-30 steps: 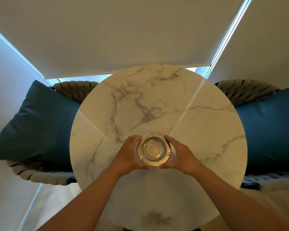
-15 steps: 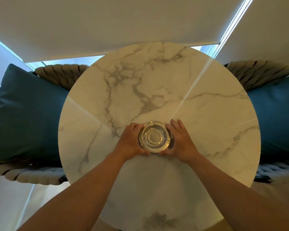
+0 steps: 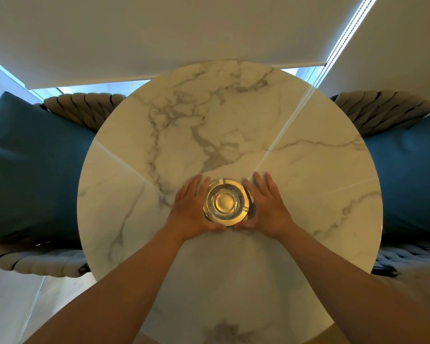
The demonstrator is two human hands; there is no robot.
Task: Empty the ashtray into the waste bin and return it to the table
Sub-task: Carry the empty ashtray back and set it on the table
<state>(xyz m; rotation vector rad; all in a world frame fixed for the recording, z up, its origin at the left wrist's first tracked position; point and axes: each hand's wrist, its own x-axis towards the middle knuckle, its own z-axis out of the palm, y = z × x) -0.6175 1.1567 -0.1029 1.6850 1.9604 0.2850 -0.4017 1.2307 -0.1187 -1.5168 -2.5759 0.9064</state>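
Note:
A round glass ashtray [image 3: 225, 201] with an empty bowl stands on the round white marble table [image 3: 296, 135], a little nearer to me than the table's middle. My left hand [image 3: 191, 209] lies flat on the table against the ashtray's left side, fingers stretched forward. My right hand [image 3: 266, 207] mirrors it on the right side, fingers apart and extended. Both thumbs curve round the ashtray's near edge, close to each other. Neither hand closes round the glass. No waste bin is in view.
Woven rope chairs with teal cushions flank the table, one on the left [image 3: 35, 165] and one on the right [image 3: 407, 175]. A pale roller blind [image 3: 159, 33] hangs behind the table's far edge, its bead chain [image 3: 343, 38] at the right.
The ashtray came down onto the table between my hands. My fingers, curled round its sides before, have straightened and spread flat beside it.

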